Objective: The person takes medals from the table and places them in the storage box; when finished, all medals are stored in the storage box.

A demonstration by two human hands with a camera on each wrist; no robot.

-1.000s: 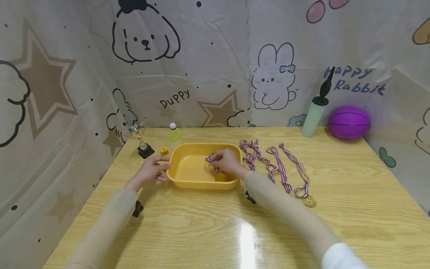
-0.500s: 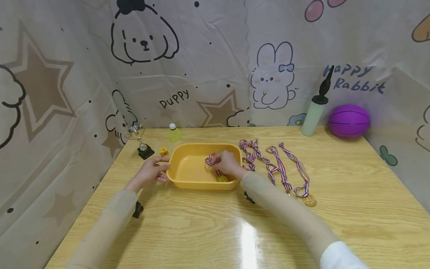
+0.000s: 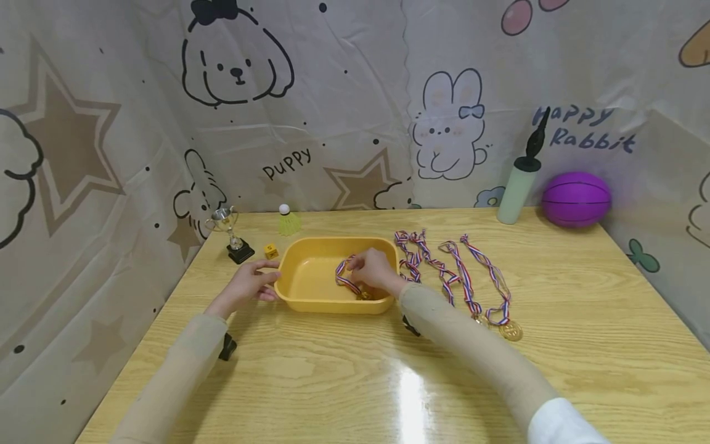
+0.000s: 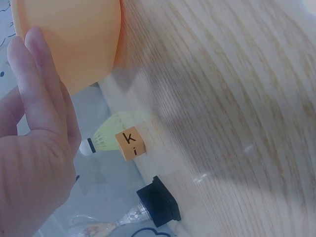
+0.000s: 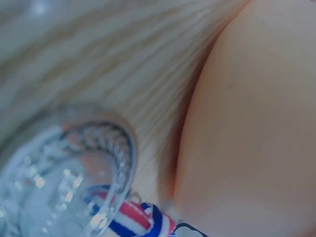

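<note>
My left hand (image 3: 252, 280) is at the left end of a yellow plastic basin (image 3: 288, 302), its fingers against the rim. In the left wrist view, its fingers (image 4: 37, 89) run straight along the basin's outer wall. Inside the basin, a gold medal (image 3: 363, 296) lies near the right front, its red, white and blue ribbon (image 3: 341, 277) looped to the left. Just over that ribbon is my right hand (image 3: 374, 269), reaching in across the right rim with fingertips parted; part of the ribbon is hidden behind it. The right wrist view does not show the fingers.
Several ribboned medals (image 3: 510, 331) lie right of the basin. Behind and left stand a trophy cup (image 3: 240, 250), a lettered yellow cube (image 3: 270, 251) and a yellow shuttlecock (image 3: 288, 222). A green hand pump (image 3: 516, 194) and a purple ball (image 3: 577, 200) are at the back right.
The ribbon under my right hand has loosened from a bunch into a wider loop on the left, and the medal has settled in the basin. My left hand stays put.
</note>
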